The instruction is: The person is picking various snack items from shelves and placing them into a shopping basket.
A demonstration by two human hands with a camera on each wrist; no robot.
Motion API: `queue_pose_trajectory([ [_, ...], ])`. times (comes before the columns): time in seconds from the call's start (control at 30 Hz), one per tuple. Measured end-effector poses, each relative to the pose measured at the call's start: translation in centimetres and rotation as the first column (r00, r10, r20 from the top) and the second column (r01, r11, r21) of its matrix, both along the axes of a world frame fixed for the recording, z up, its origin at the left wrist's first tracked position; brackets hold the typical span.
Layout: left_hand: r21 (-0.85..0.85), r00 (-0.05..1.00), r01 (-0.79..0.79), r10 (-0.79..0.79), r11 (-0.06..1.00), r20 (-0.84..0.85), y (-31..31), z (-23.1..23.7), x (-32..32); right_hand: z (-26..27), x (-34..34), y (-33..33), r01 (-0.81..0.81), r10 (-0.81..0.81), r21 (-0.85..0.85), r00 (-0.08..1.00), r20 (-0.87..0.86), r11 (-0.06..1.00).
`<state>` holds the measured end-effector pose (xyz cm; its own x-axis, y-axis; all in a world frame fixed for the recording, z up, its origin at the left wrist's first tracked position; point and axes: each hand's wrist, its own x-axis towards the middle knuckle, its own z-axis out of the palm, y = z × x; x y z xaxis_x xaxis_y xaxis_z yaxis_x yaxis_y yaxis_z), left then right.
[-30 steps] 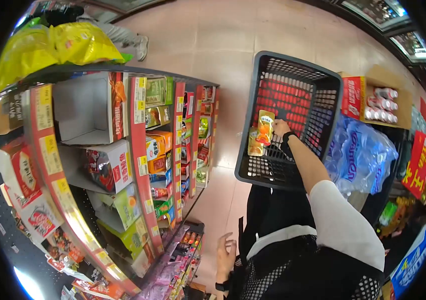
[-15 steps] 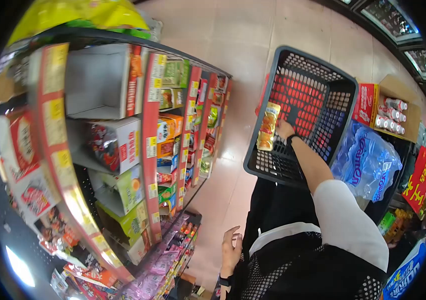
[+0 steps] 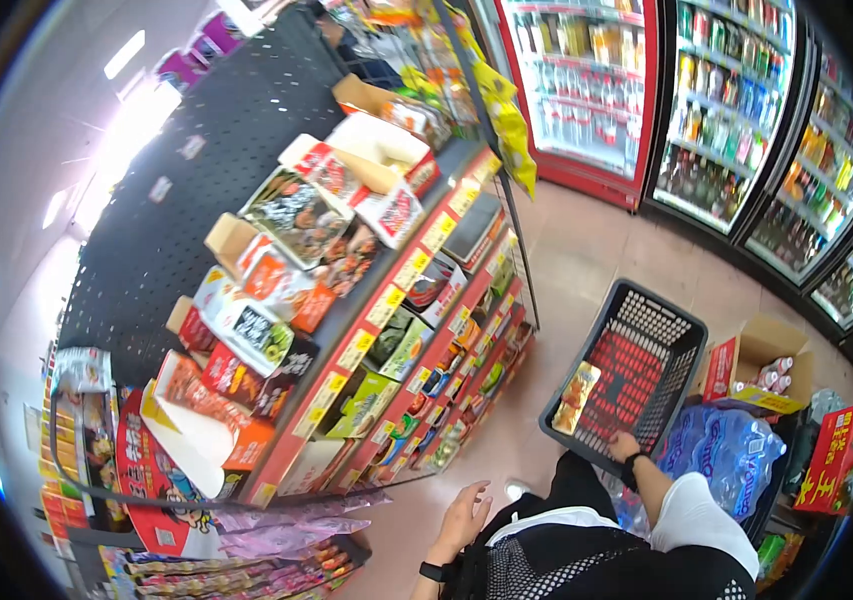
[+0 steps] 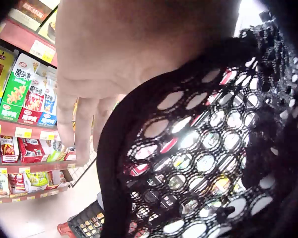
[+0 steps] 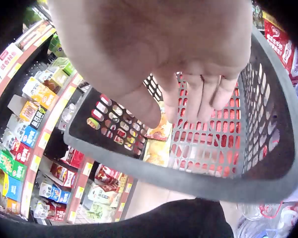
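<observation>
My right hand (image 3: 624, 446) is at the near rim of a dark grey plastic shopping basket (image 3: 686, 365). In the right wrist view its fingers (image 5: 193, 96) extend loosely over the basket's inside and hold nothing. Gold-coloured snack packets (image 3: 576, 398) lie along the basket's left side; the thumb partly covers them in the right wrist view. My left hand (image 3: 464, 515) hangs in front of the body, fingers relaxed, with nothing in it. Black mesh clothing (image 4: 203, 148) fills much of the left wrist view beside that hand.
A snack shelf (image 3: 386, 310) with boxes and bags runs along the left. Wrapped water bottles (image 3: 721, 455) and a carton of small bottles (image 3: 761, 370) stand right of the basket. Drink fridges (image 3: 726, 110) line the far side, beyond tiled floor (image 3: 596, 240).
The head view has swung up and left, so the fridges and shelf top now show. The right hand has drawn back from near the packets to the basket's near rim.
</observation>
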<state>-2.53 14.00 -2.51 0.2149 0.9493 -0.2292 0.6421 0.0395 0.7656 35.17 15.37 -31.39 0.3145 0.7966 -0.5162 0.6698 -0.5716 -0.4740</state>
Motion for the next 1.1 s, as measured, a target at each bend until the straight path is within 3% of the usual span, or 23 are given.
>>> queue_pose_trajectory([
  [0.13,0.114,0.998,0.056,-0.056,0.992,0.003,-2.4,-0.5,-3.2,1.8,-2.6,-3.4,-0.069,0.062,0.043,0.989,0.135,0.997],
  [0.2,0.121,0.997,0.069,-0.071,0.99,0.01,-3.4,-0.5,-4.6,2.9,-3.8,-4.3,-0.078,0.066,0.09,0.989,0.131,0.993],
  [0.27,0.124,0.996,0.084,-0.086,0.989,0.013,-4.0,-0.7,-5.4,7.6,-5.0,-3.2,-0.112,0.103,0.099,0.99,0.095,0.989],
  [0.33,0.169,0.995,0.085,-0.094,0.982,0.045,-4.8,-0.9,-6.2,9.6,-5.7,-1.5,-0.119,0.112,0.229,0.993,0.041,0.966],
  [0.4,0.185,0.994,0.054,-0.071,0.981,0.087,-5.5,-1.3,-6.7,10.8,-5.6,2.4,-0.151,0.142,0.481,0.988,0.056,0.864],
  [0.47,0.192,0.991,0.008,-0.033,0.981,0.127,-6.4,-1.6,-7.2,17.0,-6.4,7.9,-0.238,0.225,0.661,0.968,0.107,0.711],
  [0.5,0.212,0.989,0.0,-0.031,0.977,0.142,-6.8,-1.8,-7.4,21.5,-6.8,10.4,-0.248,0.26,0.636,0.962,0.077,0.73],
  [0.53,0.231,0.987,-0.008,-0.029,0.973,0.156,-7.1,-1.9,-7.4,23.5,-6.4,13.3,-0.33,0.241,0.699,0.944,0.227,0.634],
  [0.57,0.237,0.985,-0.023,-0.018,0.971,0.169,-7.4,-2.1,-7.6,27.7,-7.0,15.1,-0.426,0.227,0.775,0.905,0.36,0.467],
  [0.6,0.227,0.985,-0.012,-0.028,0.974,0.171,-7.7,-2.2,-7.9,28.1,-6.1,19.1,-0.449,0.171,0.817,0.894,0.415,0.362],
  [0.67,0.22,0.983,-0.014,-0.027,0.975,0.182,-8.1,-2.6,-8.2,39.8,-8.6,21.0,-0.46,0.299,0.86,0.871,0.389,0.222],
  [0.8,0.233,0.983,-0.054,0.011,0.971,0.183,-8.6,-3.3,-8.7,51.2,-12.3,24.6,-0.575,0.236,0.817,0.801,0.55,0.044],
  [0.87,0.233,0.982,-0.108,0.066,0.967,0.179,-8.8,-3.5,-8.6,54.7,-14.1,26.1,-0.595,0.241,0.803,0.784,0.572,0.025],
  [0.93,0.268,0.976,-0.17,0.124,0.948,0.18,-8.9,-3.2,-8.8,56.0,-14.8,30.5,-0.637,0.285,0.765,0.719,0.633,-0.092],
  [1.0,0.255,0.968,-0.224,0.185,0.941,0.17,-9.5,-2.4,-8.7,57.8,-16.7,32.9,-0.675,0.353,0.735,0.672,0.65,-0.069],
  [1.1,0.314,0.956,-0.285,0.246,0.906,0.159,-9.4,-1.6,-8.8,59.2,-18.8,37.5,-0.78,0.39,0.613,0.53,0.753,-0.124],
])
